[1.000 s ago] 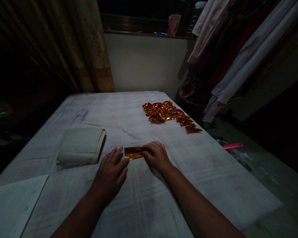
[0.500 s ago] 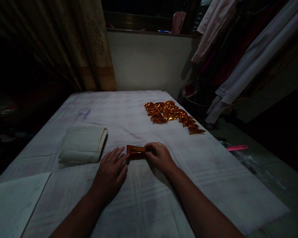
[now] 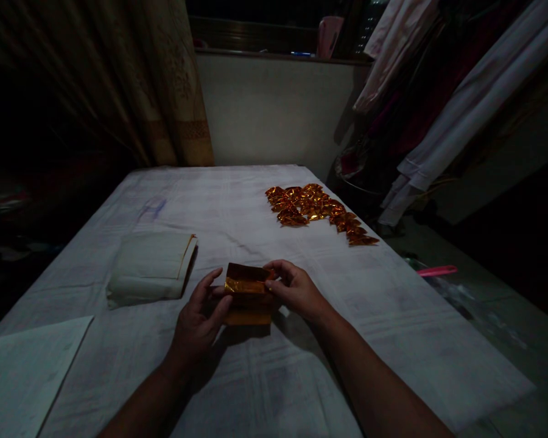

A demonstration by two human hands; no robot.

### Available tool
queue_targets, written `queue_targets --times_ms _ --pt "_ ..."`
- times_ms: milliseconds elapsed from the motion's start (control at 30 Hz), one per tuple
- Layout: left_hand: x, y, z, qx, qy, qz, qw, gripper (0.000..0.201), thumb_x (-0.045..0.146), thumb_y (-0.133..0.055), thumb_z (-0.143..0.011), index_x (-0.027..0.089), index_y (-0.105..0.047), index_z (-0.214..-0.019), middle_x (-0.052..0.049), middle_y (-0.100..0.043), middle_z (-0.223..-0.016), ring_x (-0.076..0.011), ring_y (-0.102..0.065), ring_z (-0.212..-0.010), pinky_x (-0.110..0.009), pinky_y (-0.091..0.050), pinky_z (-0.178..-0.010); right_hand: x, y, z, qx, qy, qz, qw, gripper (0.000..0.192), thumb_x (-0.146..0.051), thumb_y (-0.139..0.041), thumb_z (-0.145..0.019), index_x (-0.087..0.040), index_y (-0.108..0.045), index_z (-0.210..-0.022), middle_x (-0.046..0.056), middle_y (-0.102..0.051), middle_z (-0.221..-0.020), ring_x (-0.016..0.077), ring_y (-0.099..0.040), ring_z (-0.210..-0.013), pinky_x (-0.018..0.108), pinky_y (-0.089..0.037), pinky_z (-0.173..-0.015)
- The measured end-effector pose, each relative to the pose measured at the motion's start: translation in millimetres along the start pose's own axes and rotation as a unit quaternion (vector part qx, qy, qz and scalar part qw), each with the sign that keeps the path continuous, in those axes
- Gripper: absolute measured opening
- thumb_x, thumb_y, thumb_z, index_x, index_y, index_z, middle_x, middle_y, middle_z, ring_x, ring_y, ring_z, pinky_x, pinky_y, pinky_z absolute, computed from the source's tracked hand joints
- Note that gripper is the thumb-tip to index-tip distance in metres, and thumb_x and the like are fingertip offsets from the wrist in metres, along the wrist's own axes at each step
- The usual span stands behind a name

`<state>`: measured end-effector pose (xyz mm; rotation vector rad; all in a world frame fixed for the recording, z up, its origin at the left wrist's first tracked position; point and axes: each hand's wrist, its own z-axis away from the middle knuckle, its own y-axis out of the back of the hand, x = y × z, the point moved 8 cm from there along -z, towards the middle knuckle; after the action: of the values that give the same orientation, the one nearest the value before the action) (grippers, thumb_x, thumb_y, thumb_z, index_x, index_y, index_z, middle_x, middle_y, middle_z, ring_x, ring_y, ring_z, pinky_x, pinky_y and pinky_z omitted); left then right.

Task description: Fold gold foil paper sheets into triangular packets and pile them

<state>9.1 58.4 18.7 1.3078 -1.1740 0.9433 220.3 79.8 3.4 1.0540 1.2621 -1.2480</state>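
Observation:
A creased sheet of shiny gold foil paper [image 3: 249, 298] is held just above the white cloth, its folds partly opened out. My right hand [image 3: 296, 289] pinches its right edge between thumb and fingers. At the left edge, my left hand [image 3: 201, 319] has its thumb in front and a finger at the side of the sheet, with the index finger raised off it. Farther back on the right, several folded gold foil pieces [image 3: 317, 204] lie in a cluster of rows.
A pale wrapped packet [image 3: 148, 264] lies left of my hands on the cloth-covered table [image 3: 201, 201]. A white sheet [image 3: 31, 371] is at the near left. Clothes [image 3: 456, 115] hang on the right, a curtain [image 3: 164, 91] at the back left. A pink mug [image 3: 329, 36] stands on the sill.
The foil strip, narrow and folded flat before, has been lifted and spread taller, with a flap hanging toward me. My left hand has turned from lying flat to gripping its edge.

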Motion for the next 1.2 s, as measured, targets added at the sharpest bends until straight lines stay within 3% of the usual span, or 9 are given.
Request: queue_targets --times_ms 133,367,767,933,1067,1133,1200 --pt "-0.4 -1.7 -0.9 0.006 0.019 0.026 0.999 0.053 0.045 -0.067 -0.083 0.020 -0.058 -0.129 -0.003 -0.073 -0.089 -0.0206 -0.074 -0.081 -0.033 -0.062 -0.070 3.1 -0.9 0.5 0.003 -0.005 0.038 0.999 0.033 -0.031 -0.075 -0.069 -0.022 -0.067 -0.100 -0.002 -0.063 -0.083 0.0112 -0.058 -0.065 0.023 -0.046 -0.060" --pt "-9.3 -2.2 -4.9 -0.002 0.024 0.017 1.000 0.056 0.051 -0.065 -0.084 0.020 -0.056 -0.130 -0.009 -0.076 -0.103 -0.0249 -0.075 -0.092 -0.041 -0.063 -0.082 6.5 0.0 0.7 0.007 0.001 0.103 0.995 0.031 -0.026 -0.067 -0.074 -0.022 -0.066 -0.105 -0.001 -0.062 -0.086 0.0099 -0.055 -0.060 0.022 -0.045 -0.054" --pt "-11.2 3.0 -7.0 0.050 0.078 0.085 0.992 0.066 0.054 -0.079 -0.070 0.017 -0.060 -0.121 -0.003 -0.074 -0.084 -0.0227 -0.074 -0.080 -0.038 -0.061 -0.075 2.0 -14.9 8.1 -0.049 0.041 0.194 0.979 0.035 -0.021 -0.064 -0.076 -0.022 -0.066 -0.111 -0.003 -0.065 -0.075 0.0126 -0.060 -0.065 0.023 -0.047 -0.061" --pt "-15.5 5.1 -11.3 0.055 0.111 0.119 0.985 0.062 0.058 -0.083 -0.064 0.016 -0.065 -0.107 -0.008 -0.076 -0.094 -0.0260 -0.073 -0.086 -0.039 -0.060 -0.075 2.7 -15.0 6.6 -0.059 0.062 0.170 0.982 0.035 -0.033 -0.065 -0.082 -0.022 -0.065 -0.115 -0.001 -0.069 -0.081 0.0137 -0.062 -0.068 0.026 -0.051 -0.064" --pt "-12.9 3.5 -23.3 0.007 0.093 0.047 0.995 0.058 0.052 -0.074 -0.074 0.018 -0.062 -0.118 -0.006 -0.074 -0.091 -0.0230 -0.072 -0.080 -0.036 -0.058 -0.070 4.8 -3.4 -1.0 -0.018 0.063 0.099 0.993 0.038 -0.047 -0.064 -0.086 -0.020 -0.065 -0.113 0.004 -0.071 -0.090 0.0166 -0.067 -0.076 0.031 -0.056 -0.071" --pt "-7.8 2.1 -34.0 -0.028 0.058 -0.040 0.997 0.060 0.047 -0.066 -0.080 0.018 -0.055 -0.131 -0.003 -0.072 -0.085 -0.0213 -0.071 -0.074 -0.033 -0.055 -0.065 4.6 2.7 -3.6 0.009 0.066 0.099 0.993 0.037 -0.047 -0.065 -0.085 -0.021 -0.066 -0.112 0.007 -0.073 -0.095 0.0187 -0.069 -0.083 0.034 -0.057 -0.077" --pt "0.6 -5.7 -46.5 -0.091 -0.001 -0.165 0.982 0.060 0.040 -0.056 -0.085 0.018 -0.049 -0.140 -0.003 -0.072 -0.085 -0.0209 -0.071 -0.074 -0.032 -0.054 -0.065 3.2 6.9 -4.7 0.030 0.075 0.112 0.990 0.036 -0.044 -0.066 -0.085 -0.022 -0.066 -0.114 0.008 -0.074 -0.102 0.0198 -0.069 -0.089 0.036 -0.058 -0.081"
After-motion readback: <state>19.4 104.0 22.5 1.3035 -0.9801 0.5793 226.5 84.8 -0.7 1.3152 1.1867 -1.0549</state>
